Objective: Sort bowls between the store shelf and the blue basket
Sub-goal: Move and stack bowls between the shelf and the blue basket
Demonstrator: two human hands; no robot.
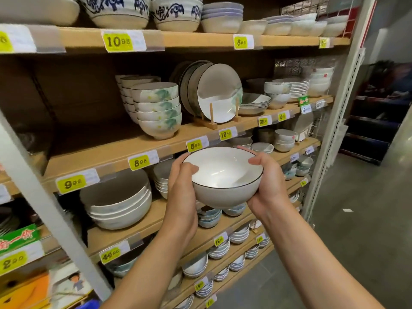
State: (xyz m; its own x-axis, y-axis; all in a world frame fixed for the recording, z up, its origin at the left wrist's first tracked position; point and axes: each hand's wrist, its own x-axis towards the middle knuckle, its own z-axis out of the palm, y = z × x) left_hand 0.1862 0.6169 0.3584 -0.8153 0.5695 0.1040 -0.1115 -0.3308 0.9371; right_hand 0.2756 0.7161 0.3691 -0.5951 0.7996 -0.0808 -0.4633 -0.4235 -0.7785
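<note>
- Holding a white bowl with a thin dark rim, both hands have it in the air in front of the store shelf; it touches no plank and is tilted, its mouth turned up and toward the camera
- left grip clasps the bowl's left side; the thumb lies over the rim on the inner wall and the fingers curl round the outside
- right grip clasps the right side; the thumb rests on the rim and the palm cups the outer wall
- behind the bowl runs a plank edge with yellow price tags
- on the plank above it stands a stack of bowls with green leaves; just right of it, plates lean upright in a wooden rack
- lower left, a stack of large white bowls sits on its plank; small bowls fill the planks below the hands
- on the top plank stand bowls with dark blue patterns
- a blue plastic corner shows at the bottom edge; I cannot tell whether it is the basket
- grey floor lies to the right
</note>
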